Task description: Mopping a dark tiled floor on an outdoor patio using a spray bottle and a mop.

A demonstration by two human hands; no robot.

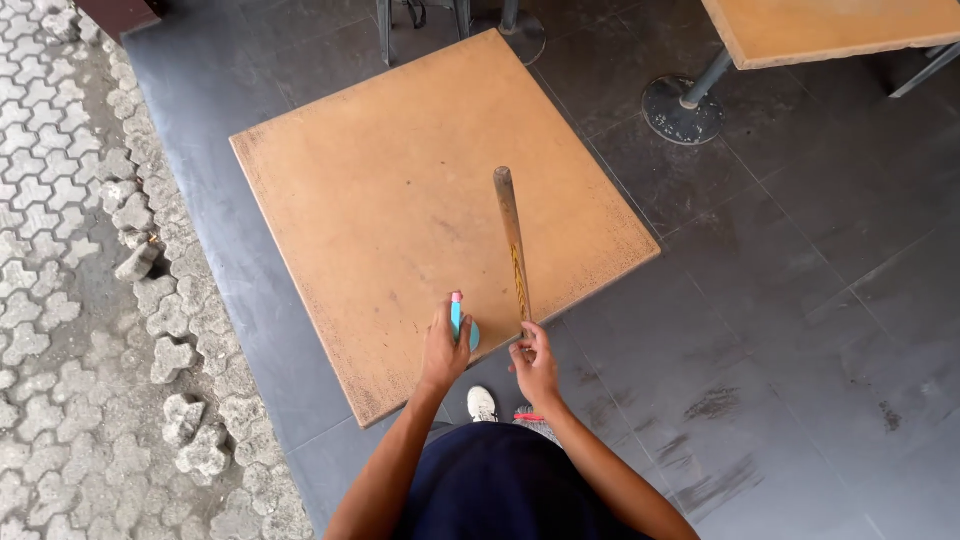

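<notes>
Bottle (459, 322), teal with pink cap: clasped by left hand (443, 352), over table (420, 200). Stick (513, 245): gripped by right hand (535, 365) alongside. Step judged: holding; a steady grip is needed.

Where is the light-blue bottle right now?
In the head view, the bottle is in the left hand, standing near the table's near edge, just left of the stick.

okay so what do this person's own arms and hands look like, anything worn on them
Both arms are bare to the frame edge, with no sleeves showing. The left hand and right hand wear no gloves; no watch, ring or wristband is visible.
</notes>
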